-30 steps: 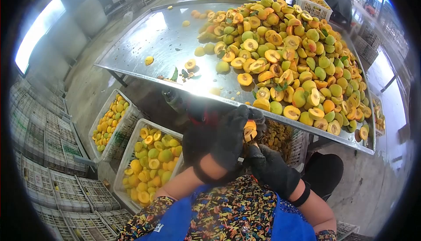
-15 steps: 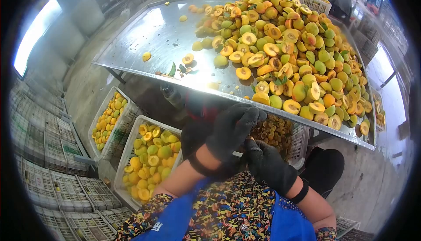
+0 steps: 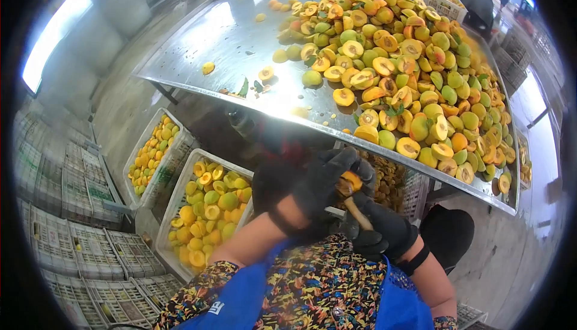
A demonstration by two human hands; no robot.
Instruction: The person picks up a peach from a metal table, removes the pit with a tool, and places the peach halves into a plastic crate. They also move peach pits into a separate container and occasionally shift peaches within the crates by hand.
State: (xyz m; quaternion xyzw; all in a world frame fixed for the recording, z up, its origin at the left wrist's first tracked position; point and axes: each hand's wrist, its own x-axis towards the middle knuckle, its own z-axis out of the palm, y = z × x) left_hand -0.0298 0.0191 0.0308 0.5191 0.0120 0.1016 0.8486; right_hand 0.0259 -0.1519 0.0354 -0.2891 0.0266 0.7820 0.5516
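Observation:
My left hand (image 3: 324, 183), in a black glove, is closed around an orange-yellow peach half (image 3: 349, 181) in front of my body. My right hand (image 3: 387, 228), gloved too, grips a tool with a light wooden handle (image 3: 359, 214). Its upper end meets the fruit, so the working tip is hidden. Beyond both hands, a large heap of halved peaches (image 3: 415, 83) covers the right part of a metal table (image 3: 198, 35). Below the table edge stands a crate of brownish pits or scraps (image 3: 387, 180), partly covered by my hands.
To my left on the floor are a white crate of peach halves (image 3: 163, 228) and another fruit-filled crate (image 3: 180, 149). Stacked crates (image 3: 90, 249) line the far left. The table's raised front rim (image 3: 282, 122) runs just past my hands. A person (image 3: 478, 2) is at the back right.
My hands have turned, and the peach half and wooden handle now show between them. My right hand has shifted slightly down and right. The whole view has moved a little.

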